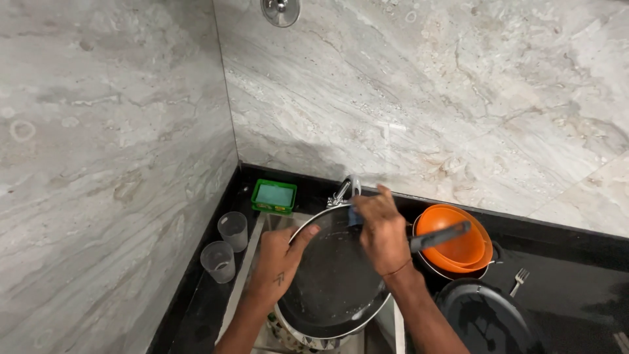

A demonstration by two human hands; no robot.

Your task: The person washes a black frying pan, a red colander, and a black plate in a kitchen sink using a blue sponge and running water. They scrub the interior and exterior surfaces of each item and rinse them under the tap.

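Observation:
A large round black frying pan (331,282) is tilted up over the sink, its dark handle (439,237) sticking out to the right. My left hand (282,257) grips the pan's left rim, thumb on the inner face. My right hand (381,229) presses a small blue scrubber (354,215) against the pan's upper inner surface. A steel tap (344,190) stands just behind the pan's top edge.
A green tray with a sponge (274,196) sits in the back corner. Two clear plastic cups (226,244) stand on the black counter at left. Stacked orange bowls (455,239), a fork (519,281) and a black lid (485,318) lie to the right. Marble walls close the corner.

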